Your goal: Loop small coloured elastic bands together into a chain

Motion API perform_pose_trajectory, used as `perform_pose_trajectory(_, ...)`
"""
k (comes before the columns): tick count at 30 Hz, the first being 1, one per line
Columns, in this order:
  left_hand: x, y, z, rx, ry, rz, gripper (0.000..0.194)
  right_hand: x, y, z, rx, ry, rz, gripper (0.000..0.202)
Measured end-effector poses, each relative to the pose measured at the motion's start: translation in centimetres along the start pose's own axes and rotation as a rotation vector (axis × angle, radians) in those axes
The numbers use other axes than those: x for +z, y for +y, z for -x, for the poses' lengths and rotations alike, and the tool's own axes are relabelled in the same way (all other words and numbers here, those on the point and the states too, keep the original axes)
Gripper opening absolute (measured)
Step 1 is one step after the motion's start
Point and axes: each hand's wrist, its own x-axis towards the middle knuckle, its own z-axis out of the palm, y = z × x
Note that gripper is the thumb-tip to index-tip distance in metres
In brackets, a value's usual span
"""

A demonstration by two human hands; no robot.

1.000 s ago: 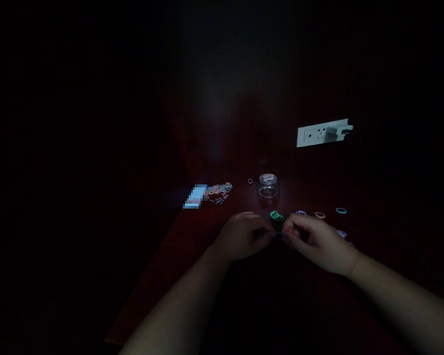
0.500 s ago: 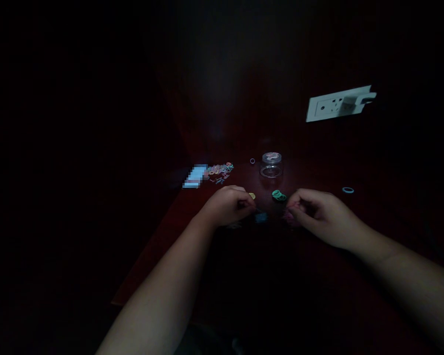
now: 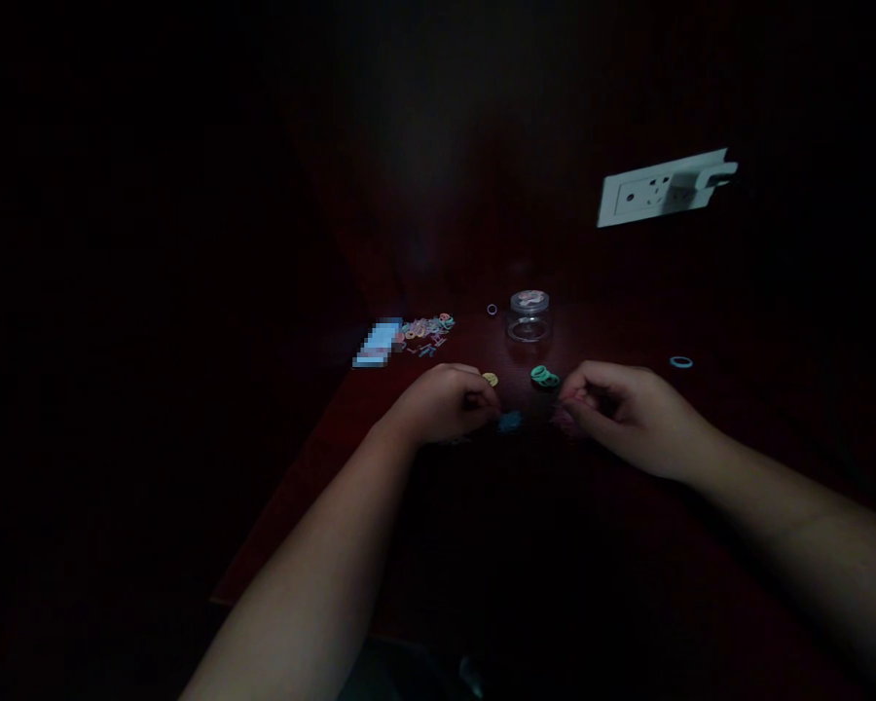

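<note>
My left hand [image 3: 449,402] is over the table with thumb and fingertips pressed together; whatever is between them is too small and dark to name. Just beyond its fingers lie yellow rings [image 3: 490,380], and a little blue pile [image 3: 509,422] is right by its fingertips. Opposite it, my right hand [image 3: 628,414] is also closed in a pinch, low over a purple-pink pile [image 3: 564,419] that it partly covers. What it grips cannot be made out. Green hair ties [image 3: 544,377] form a small heap between the hands, nearer the right one.
A clear lidded jar [image 3: 529,316] stands behind the hands, with a small pale ring [image 3: 492,310] beside it. Back left are a mixed colourful pile [image 3: 424,329] and a blurred bright phone-like rectangle [image 3: 378,343]. A light-blue ring [image 3: 681,361] lies right. A wall socket [image 3: 664,190] holds a plug.
The whole view has shifted slightly, so things appear a little higher and further left. Both hands stay pinched in nearly the same places over the table.
</note>
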Motion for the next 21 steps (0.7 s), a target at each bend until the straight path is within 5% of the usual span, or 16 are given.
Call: perform_pose_trajectory(21,0.44,0.21,0.02,0.002,0.019,0.076,0.004,0.06,-0.40,-0.15,0.013,-0.015,0.004,0.013)
